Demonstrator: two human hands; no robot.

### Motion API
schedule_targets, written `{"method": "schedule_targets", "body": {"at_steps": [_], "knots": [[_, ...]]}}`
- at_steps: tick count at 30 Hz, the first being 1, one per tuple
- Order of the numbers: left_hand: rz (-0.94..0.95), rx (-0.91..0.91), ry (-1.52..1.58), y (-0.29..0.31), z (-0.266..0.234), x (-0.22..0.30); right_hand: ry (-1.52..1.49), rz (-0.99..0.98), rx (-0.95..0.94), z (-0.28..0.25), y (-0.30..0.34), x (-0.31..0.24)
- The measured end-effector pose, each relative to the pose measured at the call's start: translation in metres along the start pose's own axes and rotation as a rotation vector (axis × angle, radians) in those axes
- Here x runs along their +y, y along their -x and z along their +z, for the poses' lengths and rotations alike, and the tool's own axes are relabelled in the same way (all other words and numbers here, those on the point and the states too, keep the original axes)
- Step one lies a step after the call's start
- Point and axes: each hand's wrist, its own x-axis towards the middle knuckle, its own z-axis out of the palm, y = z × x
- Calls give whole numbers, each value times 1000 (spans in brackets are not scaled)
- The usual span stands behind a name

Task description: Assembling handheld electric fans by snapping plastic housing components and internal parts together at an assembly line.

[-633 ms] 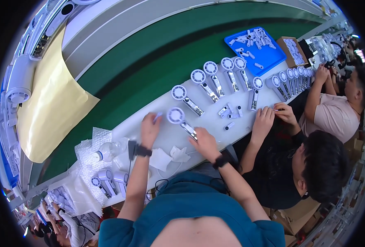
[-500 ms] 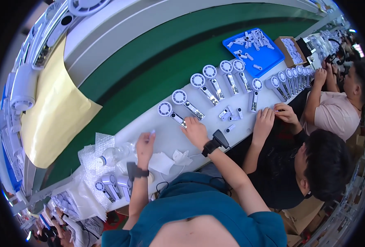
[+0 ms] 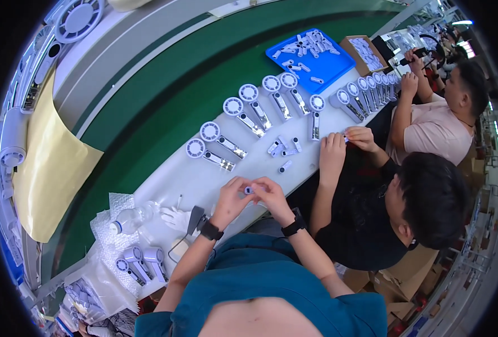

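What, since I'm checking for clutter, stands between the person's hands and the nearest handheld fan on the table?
Nothing visible does: only white tabletop shows between that fan and the left hand and right hand, which hold a small pale part.

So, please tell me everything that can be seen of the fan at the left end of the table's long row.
This fan is pale lilac-white and looks like plastic. Its round head has a ring of dark slots around a plain centre. The straight handle carries a dark oval near the head; its far part looks shiny and silvery. It lies on the white table, head toward the green surface, handle slanting rightward toward the person. Neither the left hand nor the right hand touches it.
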Motion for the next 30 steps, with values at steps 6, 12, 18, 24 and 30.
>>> {"method": "schedule_targets", "body": {"at_steps": [6, 12, 18, 24, 30], "knots": [[113, 91, 46, -3, 22, 11, 316, -244, 624, -57, -25, 2], [-6, 162, 30, 56, -28, -1, 845, -573, 780, -54, -33, -5], [-426, 673, 398, 159, -70, -19, 812, -429, 137, 18, 8, 31], [-664, 951, 378, 249, -57, -30, 911, -470, -240, 87, 4, 41], [-727, 1188, -392, 297, -55, -77, 1218, -770, -23, 100, -41, 19]]}}
